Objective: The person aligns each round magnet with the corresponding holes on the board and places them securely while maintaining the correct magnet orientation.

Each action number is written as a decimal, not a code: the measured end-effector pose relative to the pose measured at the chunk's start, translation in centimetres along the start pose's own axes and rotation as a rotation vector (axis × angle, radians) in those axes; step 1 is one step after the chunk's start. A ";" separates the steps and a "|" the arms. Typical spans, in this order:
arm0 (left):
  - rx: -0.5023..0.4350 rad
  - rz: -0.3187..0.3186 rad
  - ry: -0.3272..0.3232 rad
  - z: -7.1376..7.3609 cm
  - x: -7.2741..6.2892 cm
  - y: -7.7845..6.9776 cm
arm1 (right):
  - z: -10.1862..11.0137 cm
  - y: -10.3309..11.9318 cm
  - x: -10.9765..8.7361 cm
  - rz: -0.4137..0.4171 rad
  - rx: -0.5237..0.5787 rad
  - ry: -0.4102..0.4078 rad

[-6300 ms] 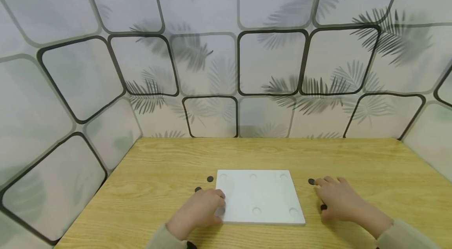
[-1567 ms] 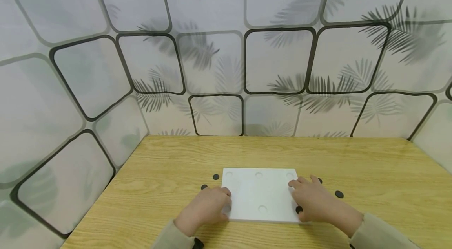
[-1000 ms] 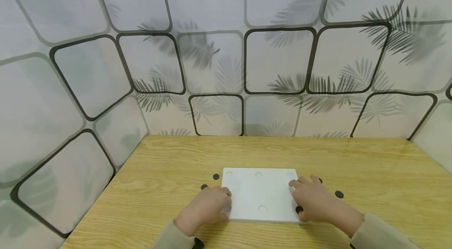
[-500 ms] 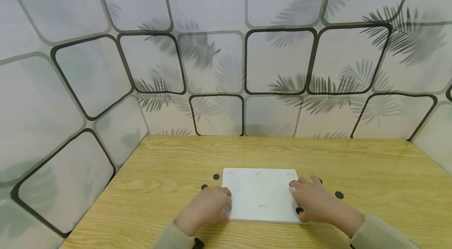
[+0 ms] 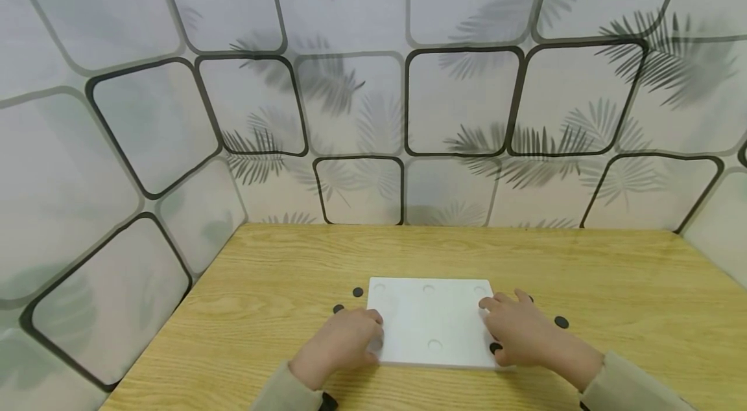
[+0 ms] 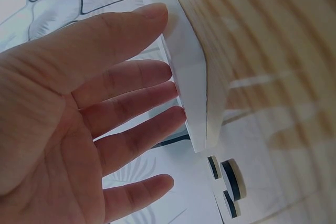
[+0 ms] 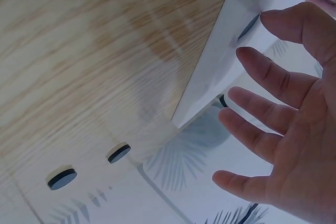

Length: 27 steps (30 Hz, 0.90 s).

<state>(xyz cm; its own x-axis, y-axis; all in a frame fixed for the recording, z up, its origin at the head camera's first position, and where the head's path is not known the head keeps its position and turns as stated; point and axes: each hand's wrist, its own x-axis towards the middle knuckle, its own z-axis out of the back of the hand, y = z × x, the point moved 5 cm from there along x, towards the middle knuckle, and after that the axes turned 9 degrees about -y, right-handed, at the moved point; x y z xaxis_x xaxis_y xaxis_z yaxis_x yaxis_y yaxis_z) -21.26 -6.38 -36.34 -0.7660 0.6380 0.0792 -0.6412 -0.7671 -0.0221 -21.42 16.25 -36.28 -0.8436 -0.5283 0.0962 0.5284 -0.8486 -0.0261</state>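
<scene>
A white board (image 5: 432, 317) with shallow round recesses lies on the table. My left hand (image 5: 343, 340) rests at its left edge; in the left wrist view the fingers (image 6: 142, 87) stay nearly straight, their tips at the board's side. My right hand (image 5: 519, 331) is at the right edge, fingers spread, thumb tip right at a black disc (image 5: 495, 347) at the board's front right corner. The right wrist view shows this disc (image 7: 249, 27) on the board's face beside the thumb. The front left recess is mostly hidden by my left hand.
Two black discs (image 5: 358, 292) show left of the board; the left wrist view shows a third there, beside the larger-looking disc (image 6: 232, 179). Right of the board lie two more, one (image 5: 561, 321) in plain sight, one partly behind my fingers. A patterned wall (image 5: 449, 106) closes the back.
Since the oldest frame my right hand has moved left onto the board's edge, and a black disc now shows at the front right recess. Over the last second both hands stay still.
</scene>
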 end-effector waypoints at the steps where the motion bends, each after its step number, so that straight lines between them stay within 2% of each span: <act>1: 0.002 0.000 -0.001 0.0 0.0 0.0 | 0.0 -0.1 0.0 -0.004 0.005 0.001; 16: 0.015 0.001 -0.007 0.1 0.0 -0.1 | 0.1 -0.8 -0.1 -0.026 0.041 0.040; 27: 0.010 0.001 -0.001 0.0 0.0 0.0 | 0.1 -1.8 -0.6 -0.030 0.037 -0.008</act>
<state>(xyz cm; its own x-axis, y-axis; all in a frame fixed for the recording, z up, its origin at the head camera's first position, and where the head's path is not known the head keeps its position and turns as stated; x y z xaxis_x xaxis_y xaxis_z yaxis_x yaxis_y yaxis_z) -21.29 -6.35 -36.34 -0.7668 0.6368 0.0802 -0.6396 -0.7686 -0.0122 -21.85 18.10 -36.16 -0.8583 -0.5024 0.1046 0.5064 -0.8622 0.0140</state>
